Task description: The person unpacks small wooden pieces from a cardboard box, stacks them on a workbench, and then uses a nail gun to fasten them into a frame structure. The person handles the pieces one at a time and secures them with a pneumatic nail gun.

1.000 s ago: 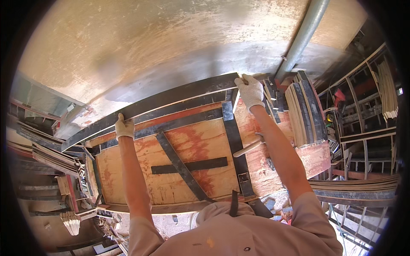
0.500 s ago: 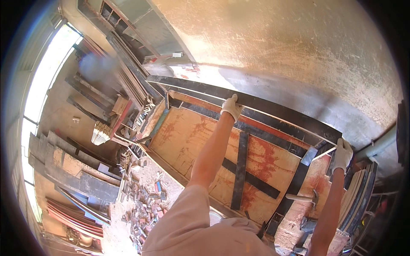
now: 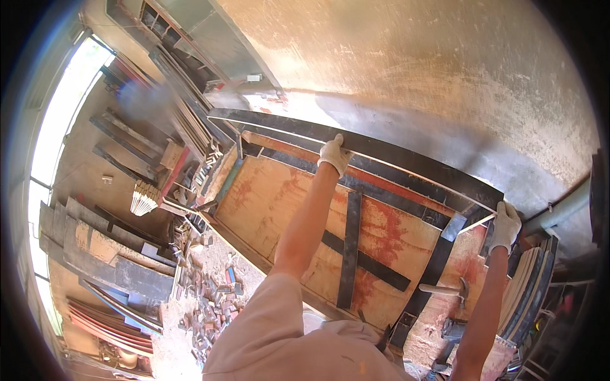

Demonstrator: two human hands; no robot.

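Note:
A long black board [image 3: 413, 159] stretches along the far side of the bench, by the wall. My left hand [image 3: 335, 156], in a white work glove, is closed on its near edge around the middle, with the thumb over the top. At the board's right end my gloved right hand [image 3: 506, 227] grips the corner. Below the board lie a reddish wood strip [image 3: 394, 184] and other black strips, on a plywood sheet [image 3: 273, 190] with red stains. Two black strips [image 3: 349, 254] cross on that sheet. The fingers under the board are partly hidden.
A hammer [image 3: 445, 290] lies on the bench near my right forearm, with a dark tool [image 3: 452, 330] below it. Several boards [image 3: 527, 286] stand stacked at the right. Small wood offcuts [image 3: 216, 311] litter the floor at left, near piled planks [image 3: 121, 254].
Both hands keep their grip on the black board. The whole view has shifted slightly, so the board, bench and hands appear a little further left; little else differs.

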